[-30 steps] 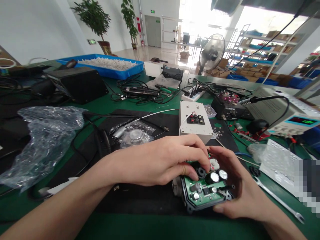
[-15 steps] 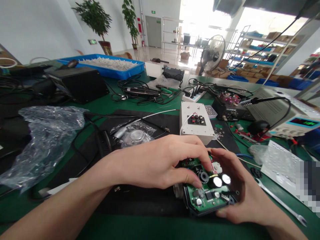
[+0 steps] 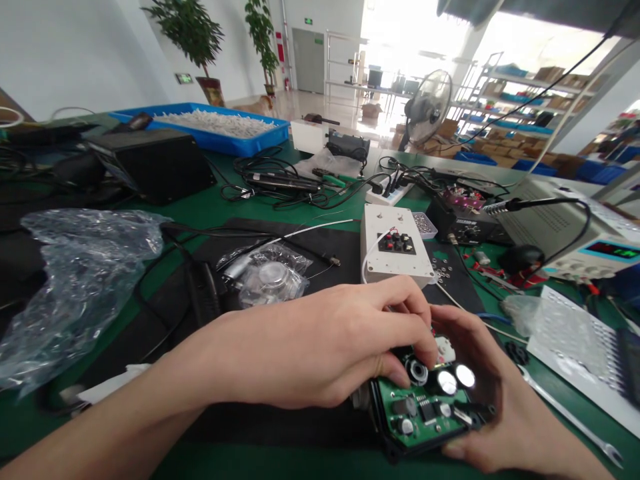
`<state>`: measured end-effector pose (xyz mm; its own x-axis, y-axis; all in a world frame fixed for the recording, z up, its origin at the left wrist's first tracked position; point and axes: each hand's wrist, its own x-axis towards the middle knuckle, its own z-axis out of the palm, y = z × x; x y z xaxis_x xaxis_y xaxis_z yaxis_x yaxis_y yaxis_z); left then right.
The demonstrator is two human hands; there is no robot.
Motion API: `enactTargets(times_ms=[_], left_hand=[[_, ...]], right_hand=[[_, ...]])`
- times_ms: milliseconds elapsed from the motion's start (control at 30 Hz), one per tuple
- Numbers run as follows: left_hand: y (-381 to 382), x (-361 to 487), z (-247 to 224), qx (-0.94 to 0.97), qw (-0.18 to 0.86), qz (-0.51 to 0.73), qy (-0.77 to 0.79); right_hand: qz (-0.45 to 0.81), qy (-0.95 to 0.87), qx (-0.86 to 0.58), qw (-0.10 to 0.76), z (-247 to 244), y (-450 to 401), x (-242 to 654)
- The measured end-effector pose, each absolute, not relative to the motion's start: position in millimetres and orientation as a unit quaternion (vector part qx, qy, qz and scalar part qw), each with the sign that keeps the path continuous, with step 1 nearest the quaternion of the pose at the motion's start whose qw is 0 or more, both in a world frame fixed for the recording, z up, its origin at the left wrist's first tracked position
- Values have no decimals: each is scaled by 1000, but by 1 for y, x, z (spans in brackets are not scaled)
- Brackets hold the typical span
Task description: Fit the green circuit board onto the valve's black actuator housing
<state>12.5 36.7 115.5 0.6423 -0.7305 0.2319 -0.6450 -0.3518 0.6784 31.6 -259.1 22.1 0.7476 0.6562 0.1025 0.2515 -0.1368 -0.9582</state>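
My right hand (image 3: pixel 493 393) wraps round the right side of a black housing (image 3: pixel 393 448) with a green circuit board (image 3: pixel 390 399) in it, tilted so the board faces me. Capacitors with shiny round tops (image 3: pixel 447 382) and a white part (image 3: pixel 445 350) stand on the board. From the left, my left hand (image 3: pixel 345 347) reaches over it. Its thumb and index finger close about a round black ring-shaped part (image 3: pixel 417 371) on the board. The far part of the board is hidden under my left fingers.
Behind my hands stands a white box (image 3: pixel 373 267) with several small switches. A wrench (image 3: pixel 575 417) and a white sheet (image 3: pixel 590 360) lie to the right, a power supply (image 3: pixel 575 227) beyond. Bagged parts (image 3: pixel 273 277), a cable (image 3: pixel 200 293) and plastic wrap (image 3: pixel 75 287) lie left.
Both hands and the housing sit slightly lower and further right in view. My left thumb and index finger have come in round the ring-shaped part.
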Motion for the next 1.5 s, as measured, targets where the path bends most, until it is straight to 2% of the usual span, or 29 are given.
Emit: enactTargets(times_ms=[1067,1300,1400,1500], left_hand=[[35,11,116,832,387,-60,-393],[41,12,119,821,418,-87,-379],[50,12,127,838,416,-36,-352],[58,32,126,885,383,63,-258]], right_hand=[[191,-284,-737,583,21,-263,27],[191,-282,-739,582,19,-266,27],[184,-289,-734,587,21,-262,27],[166,-298,-729,594,21,-256,26]])
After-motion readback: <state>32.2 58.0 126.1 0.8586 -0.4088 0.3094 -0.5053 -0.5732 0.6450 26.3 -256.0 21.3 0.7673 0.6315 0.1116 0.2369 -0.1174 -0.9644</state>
